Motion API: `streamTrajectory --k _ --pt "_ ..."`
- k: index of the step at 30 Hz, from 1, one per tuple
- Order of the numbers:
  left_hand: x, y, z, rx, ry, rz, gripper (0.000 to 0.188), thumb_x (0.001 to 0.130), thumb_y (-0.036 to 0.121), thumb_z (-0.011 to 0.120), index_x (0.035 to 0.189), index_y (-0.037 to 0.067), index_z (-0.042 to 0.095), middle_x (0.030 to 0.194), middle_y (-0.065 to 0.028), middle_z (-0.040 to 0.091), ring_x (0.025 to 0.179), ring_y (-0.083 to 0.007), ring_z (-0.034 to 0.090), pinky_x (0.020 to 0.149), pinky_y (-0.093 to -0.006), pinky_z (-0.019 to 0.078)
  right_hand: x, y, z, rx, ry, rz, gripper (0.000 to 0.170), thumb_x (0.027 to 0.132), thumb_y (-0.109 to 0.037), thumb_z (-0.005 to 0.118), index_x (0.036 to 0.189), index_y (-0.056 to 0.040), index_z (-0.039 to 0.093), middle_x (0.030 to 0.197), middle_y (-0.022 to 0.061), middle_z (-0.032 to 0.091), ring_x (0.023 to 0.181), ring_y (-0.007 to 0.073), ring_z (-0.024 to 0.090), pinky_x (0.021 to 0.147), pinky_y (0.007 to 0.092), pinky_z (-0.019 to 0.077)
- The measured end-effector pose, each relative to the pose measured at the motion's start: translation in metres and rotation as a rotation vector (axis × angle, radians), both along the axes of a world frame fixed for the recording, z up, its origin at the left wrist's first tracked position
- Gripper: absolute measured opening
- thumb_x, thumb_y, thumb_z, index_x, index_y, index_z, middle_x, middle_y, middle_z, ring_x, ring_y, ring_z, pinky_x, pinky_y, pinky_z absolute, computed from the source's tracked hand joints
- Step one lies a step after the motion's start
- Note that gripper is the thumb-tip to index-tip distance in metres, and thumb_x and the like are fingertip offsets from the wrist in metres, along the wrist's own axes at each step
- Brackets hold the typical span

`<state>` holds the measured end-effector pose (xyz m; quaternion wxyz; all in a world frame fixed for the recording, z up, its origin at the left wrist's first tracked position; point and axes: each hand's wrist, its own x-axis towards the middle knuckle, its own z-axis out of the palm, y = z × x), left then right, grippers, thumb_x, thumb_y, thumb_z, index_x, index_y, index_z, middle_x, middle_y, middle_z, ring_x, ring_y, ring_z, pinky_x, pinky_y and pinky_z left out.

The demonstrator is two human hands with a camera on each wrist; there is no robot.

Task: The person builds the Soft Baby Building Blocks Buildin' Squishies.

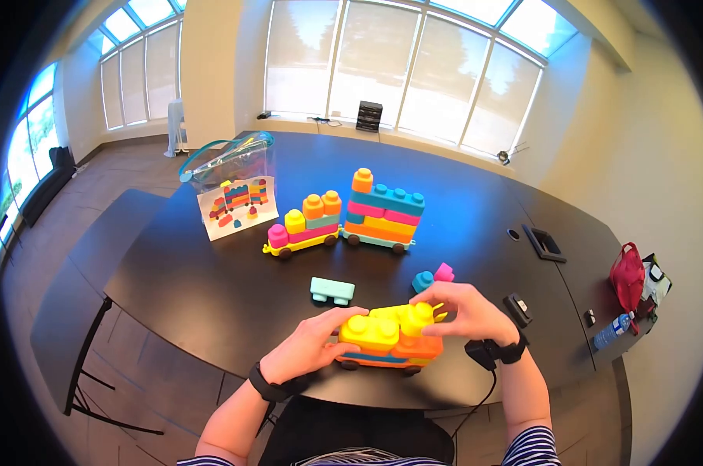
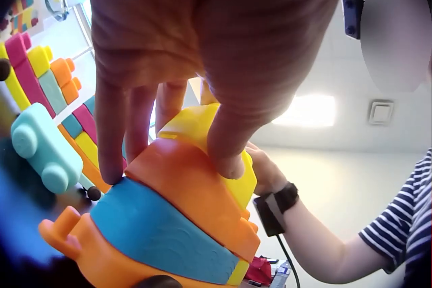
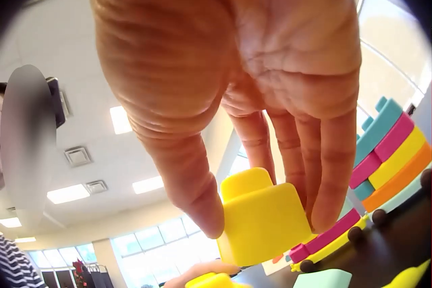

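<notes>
My left hand point(image 1: 308, 342) grips the near left end of a toy train wagon point(image 1: 390, 359) built of blocks, thumb on one side and fingers on the other. The wagon has an orange base, and in the left wrist view a blue block point(image 2: 162, 224) lies under an orange block point(image 2: 192, 187). A yellow block point(image 1: 369, 330) with studs tops the wagon's left part. My right hand point(image 1: 472, 311) pinches a single-stud yellow block point(image 3: 266, 224) between thumb and fingers, at the wagon's right end in the head view.
A mint block point(image 1: 332, 291) lies studs-down beyond the wagon. Blue point(image 1: 423, 282) and pink point(image 1: 444, 272) blocks sit behind my right hand. Two coupled wagons point(image 1: 305, 238) point(image 1: 384, 221) stand farther back, beside a picture card point(image 1: 239, 208) and a clear bag point(image 1: 246, 159). A bottle point(image 1: 614, 332) stands far right.
</notes>
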<state>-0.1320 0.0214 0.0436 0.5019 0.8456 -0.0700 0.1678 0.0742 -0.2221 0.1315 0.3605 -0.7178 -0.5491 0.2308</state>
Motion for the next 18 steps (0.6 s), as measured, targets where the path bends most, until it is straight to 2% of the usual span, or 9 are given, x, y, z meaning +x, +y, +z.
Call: streamTrajectory --k 2,5,9,12,15,18 --pt "0.0 0.0 0.001 -0.008 -0.002 0.0 0.063 0.091 -0.002 0.078 0.149 0.009 0.058 0.139 -0.0123 0.068 0.128 -0.0293 0.068 0.109 -0.0413 0.0578 -0.004 -0.009 -0.01 -0.018 -0.062 0.014 0.049 0.086 -0.013 0.089 0.13 -0.0022 0.071 0.119 0.0078 0.068 0.113 0.0206 0.07 0.099 0.0371 0.0624" --pt "0.001 -0.002 0.0 -0.022 -0.01 0.0 0.061 0.091 -0.002 0.078 0.148 0.008 0.058 0.139 -0.012 0.068 0.128 -0.0298 0.068 0.108 -0.0417 0.0585 -0.01 -0.011 -0.026 0.048 -0.007 0.006 0.049 0.087 -0.011 0.089 0.131 -0.0015 0.07 0.121 0.0086 0.067 0.113 0.0214 0.07 0.101 0.0384 0.0626" --pt "0.001 -0.003 0.003 -0.025 0.004 0.002 0.061 0.09 0.0 0.08 0.147 0.008 0.058 0.138 -0.0122 0.068 0.126 -0.0305 0.068 0.107 -0.0426 0.0596 -0.014 -0.01 -0.033 0.068 -0.129 0.017 0.051 0.086 -0.011 0.089 0.132 -0.0018 0.069 0.124 0.0095 0.066 0.112 0.0227 0.07 0.103 0.0382 0.0617" --pt "0.0 -0.005 0.006 -0.039 0.024 0.004 0.06 0.09 -0.001 0.08 0.146 0.008 0.059 0.136 -0.0122 0.068 0.126 -0.0296 0.068 0.107 -0.0424 0.0597 -0.011 -0.011 -0.046 0.094 -0.017 0.015 0.054 0.085 -0.014 0.091 0.132 -0.0018 0.069 0.124 0.0101 0.068 0.109 0.0223 0.071 0.103 0.0371 0.061" --pt "0.0 -0.005 0.008 -0.046 0.035 0.012 0.06 0.09 -0.001 0.08 0.145 0.008 0.06 0.135 -0.012 0.068 0.125 -0.0292 0.069 0.107 -0.0422 0.0596 -0.015 -0.009 -0.041 0.061 -0.04 -0.002 0.056 0.084 -0.018 0.091 0.133 -0.0015 0.068 0.121 0.012 0.07 0.109 0.0236 0.072 0.102 0.0375 0.0597" --pt "0.0 -0.005 0.006 -0.054 0.035 0.019 0.059 0.09 -0.002 0.08 0.145 0.007 0.06 0.135 -0.0119 0.069 0.125 -0.0291 0.069 0.107 -0.042 0.0597 -0.018 -0.006 -0.03 -0.022 -0.167 -0.005 0.058 0.084 -0.021 0.092 0.134 -0.0024 0.068 0.119 0.0133 0.073 0.109 0.0261 0.073 0.1 0.0377 0.0586"
